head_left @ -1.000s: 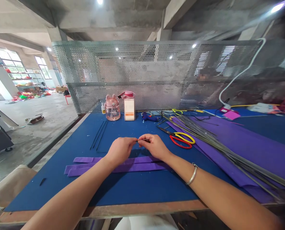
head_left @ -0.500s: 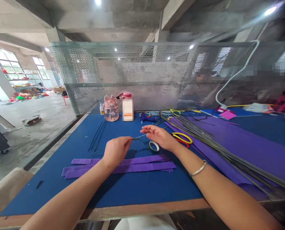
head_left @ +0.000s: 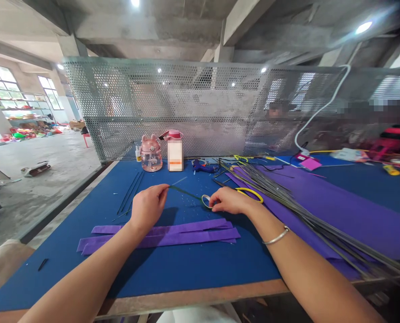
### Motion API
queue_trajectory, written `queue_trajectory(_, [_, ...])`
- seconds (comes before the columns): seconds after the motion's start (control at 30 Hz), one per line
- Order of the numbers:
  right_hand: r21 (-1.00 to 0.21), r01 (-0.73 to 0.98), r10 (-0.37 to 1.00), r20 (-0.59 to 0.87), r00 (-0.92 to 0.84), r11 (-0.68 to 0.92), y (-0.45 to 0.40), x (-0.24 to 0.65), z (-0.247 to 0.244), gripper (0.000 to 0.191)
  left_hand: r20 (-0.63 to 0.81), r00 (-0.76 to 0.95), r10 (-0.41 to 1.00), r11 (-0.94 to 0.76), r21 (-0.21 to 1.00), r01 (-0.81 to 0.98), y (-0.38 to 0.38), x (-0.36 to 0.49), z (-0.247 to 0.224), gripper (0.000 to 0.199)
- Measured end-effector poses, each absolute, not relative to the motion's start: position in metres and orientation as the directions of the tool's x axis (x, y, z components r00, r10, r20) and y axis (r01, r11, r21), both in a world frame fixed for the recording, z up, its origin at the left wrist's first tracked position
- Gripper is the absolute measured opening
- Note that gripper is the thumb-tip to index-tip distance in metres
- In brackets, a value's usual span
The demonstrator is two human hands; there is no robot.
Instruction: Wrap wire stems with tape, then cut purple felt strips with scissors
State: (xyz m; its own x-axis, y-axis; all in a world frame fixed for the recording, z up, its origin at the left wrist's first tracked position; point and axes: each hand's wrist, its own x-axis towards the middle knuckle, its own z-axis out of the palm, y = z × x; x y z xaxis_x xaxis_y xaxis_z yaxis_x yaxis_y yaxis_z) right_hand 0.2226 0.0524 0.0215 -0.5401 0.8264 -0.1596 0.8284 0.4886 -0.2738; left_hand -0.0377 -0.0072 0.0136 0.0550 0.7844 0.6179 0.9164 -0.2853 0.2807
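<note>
The left hand [head_left: 149,205] pinches a thin wire [head_left: 180,181], the right hand [head_left: 230,200] grips the tape roll [head_left: 206,201] over the table [head_left: 193,269] — too hard a pull could snap the stretched green tape [head_left: 186,192].

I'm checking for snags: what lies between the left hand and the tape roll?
In the head view, a dark green strip runs from the left hand to the tape roll.

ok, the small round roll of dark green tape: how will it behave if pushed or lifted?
The tape roll probably rolls easily if pushed on edge: it's ring-shaped. Likely light: thin wall, open centre. Could get tugged, since its green strip runs to the left hand.
</note>
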Motion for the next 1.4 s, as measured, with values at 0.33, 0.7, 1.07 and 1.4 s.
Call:
queue_trajectory(0.33, [0.081,0.989,0.991,-0.051,-0.124,0.128,0.056,0.241,0.030,0.026,0.623,-0.080,0.778,-0.135,0.290,0.947,0.005,-0.056,0.020,0.029])
queue_trajectory(0.7, [-0.574,0.465,0.719,0.368,-0.589,0.674,0.026,0.188,0.023,0.065,0.644,0.322,0.694,-0.582,0.237,0.778,-0.026,-0.014,0.010,0.023])
queue_trajectory(1.07, [-0.837,0.300,0.829,0.279,-0.485,0.457,0.012,0.163,0.017,0.025,0.618,0.239,0.749,-0.472,0.244,0.847,-0.026,-0.014,0.012,0.024])
queue_trajectory(1.4, [-0.849,0.286,0.854,0.304,-0.422,0.444,0.011,0.159,0.012,0.025,0.566,0.186,0.803,-0.391,0.264,0.882,-0.026,-0.011,0.015,0.020])
